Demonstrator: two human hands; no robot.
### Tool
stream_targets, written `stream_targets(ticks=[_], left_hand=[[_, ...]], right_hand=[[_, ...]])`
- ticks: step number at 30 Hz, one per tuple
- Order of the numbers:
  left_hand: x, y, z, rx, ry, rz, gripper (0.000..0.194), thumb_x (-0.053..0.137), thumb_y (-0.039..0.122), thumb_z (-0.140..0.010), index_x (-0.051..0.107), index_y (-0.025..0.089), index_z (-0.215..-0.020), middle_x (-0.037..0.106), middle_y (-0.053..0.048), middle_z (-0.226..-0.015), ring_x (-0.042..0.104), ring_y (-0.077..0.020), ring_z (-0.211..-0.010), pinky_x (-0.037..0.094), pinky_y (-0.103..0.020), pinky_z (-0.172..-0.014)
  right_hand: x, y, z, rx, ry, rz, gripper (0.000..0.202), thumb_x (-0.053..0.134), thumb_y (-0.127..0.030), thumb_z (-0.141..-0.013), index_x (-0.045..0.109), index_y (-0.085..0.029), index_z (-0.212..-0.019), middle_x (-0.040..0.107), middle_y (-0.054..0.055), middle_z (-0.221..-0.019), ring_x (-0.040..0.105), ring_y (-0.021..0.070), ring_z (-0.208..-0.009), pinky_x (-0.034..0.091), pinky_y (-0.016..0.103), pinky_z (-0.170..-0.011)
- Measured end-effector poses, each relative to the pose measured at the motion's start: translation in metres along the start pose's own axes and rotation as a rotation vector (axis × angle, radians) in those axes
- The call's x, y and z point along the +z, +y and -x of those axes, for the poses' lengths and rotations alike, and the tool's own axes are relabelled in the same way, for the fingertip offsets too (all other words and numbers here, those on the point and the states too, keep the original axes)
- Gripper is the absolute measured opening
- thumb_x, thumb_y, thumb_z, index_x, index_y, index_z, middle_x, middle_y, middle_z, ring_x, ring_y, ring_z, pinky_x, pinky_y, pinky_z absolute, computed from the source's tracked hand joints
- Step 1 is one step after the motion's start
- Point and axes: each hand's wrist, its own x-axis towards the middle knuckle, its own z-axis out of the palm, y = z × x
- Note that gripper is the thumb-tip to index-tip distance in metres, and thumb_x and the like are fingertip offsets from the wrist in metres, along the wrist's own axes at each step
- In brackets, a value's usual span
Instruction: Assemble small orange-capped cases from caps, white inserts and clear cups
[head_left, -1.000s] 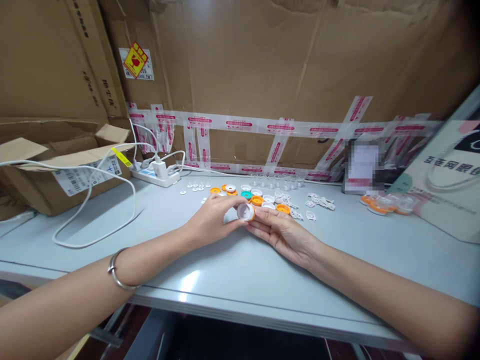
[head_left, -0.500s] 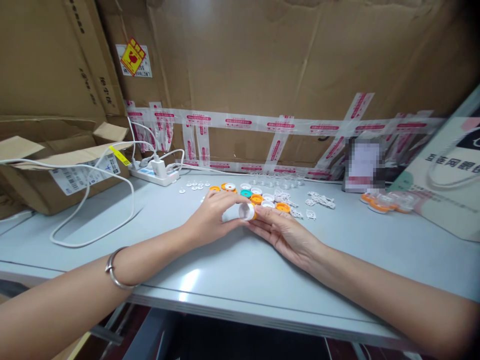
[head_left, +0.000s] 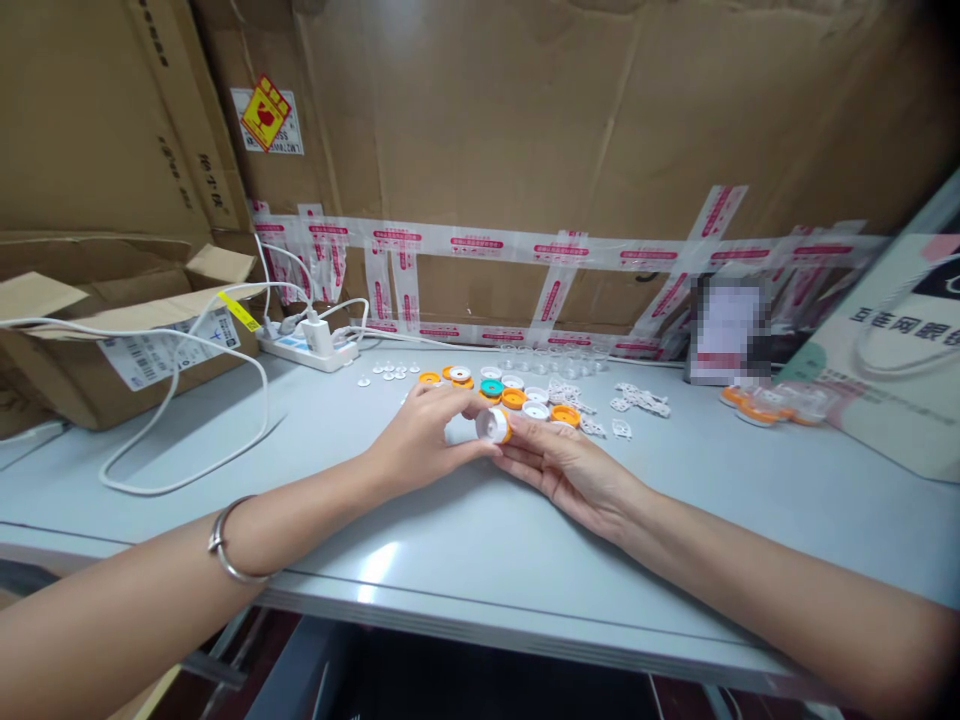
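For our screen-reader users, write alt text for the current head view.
A left hand and right hand hold a small round white-and-orange plastic piece over a pale grey table. Round orange, white and teal plastic parts lie behind it, before a brown cardboard backdrop.

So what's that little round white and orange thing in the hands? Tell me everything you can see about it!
The little round thing looks like smooth plastic: a white, hollow-looking cup with orange on the side toward the right hand. It's tipped sideways, held up over the table. Right-hand fingers hold the orange side; the left hand's thumb and finger curve around the white end. What's inside is too small to tell.
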Motion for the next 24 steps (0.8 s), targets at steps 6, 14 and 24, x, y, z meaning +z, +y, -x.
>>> stream_targets(ticks=[6, 14, 24], left_hand=[[-0.0001, 0.0015, -0.0006, -0.021, 0.012, -0.009, 0.023, 0.071, 0.034, -0.071, 0.061, 0.018, -0.084, 0.068, 0.002, -0.078, 0.061, -0.0146, -0.075, 0.035, -0.030, -0.079], [0.0002, -0.0014, 0.0030, 0.111, -0.003, -0.117, 0.022, 0.064, 0.026, -0.079, 0.059, 0.017, -0.098, 0.070, -0.002, -0.090, 0.062, -0.0167, -0.085, 0.034, -0.031, -0.081], [-0.0007, -0.0014, 0.0000, -0.001, -0.006, -0.019, 0.021, 0.066, 0.028, -0.077, 0.056, 0.019, -0.094, 0.067, 0.000, -0.092, 0.061, -0.0159, -0.090, 0.036, -0.031, -0.085]], right_hand=[[-0.0004, -0.0004, 0.0009, 0.017, 0.019, 0.024, 0.012, 0.061, -0.015, -0.080, 0.070, -0.010, -0.086, 0.072, 0.007, -0.080, 0.068, 0.0133, -0.074, 0.056, 0.021, -0.074], [0.0005, 0.0021, 0.0011, -0.021, 0.029, 0.046, 0.012, 0.061, -0.013, -0.079, 0.070, -0.010, -0.086, 0.071, 0.009, -0.088, 0.067, 0.0145, -0.081, 0.055, 0.025, -0.081], [0.0011, -0.0018, -0.0012, -0.041, 0.044, 0.005, 0.015, 0.057, -0.017, -0.084, 0.071, -0.012, -0.085, 0.072, 0.007, -0.083, 0.068, 0.0139, -0.080, 0.056, 0.023, -0.078]])
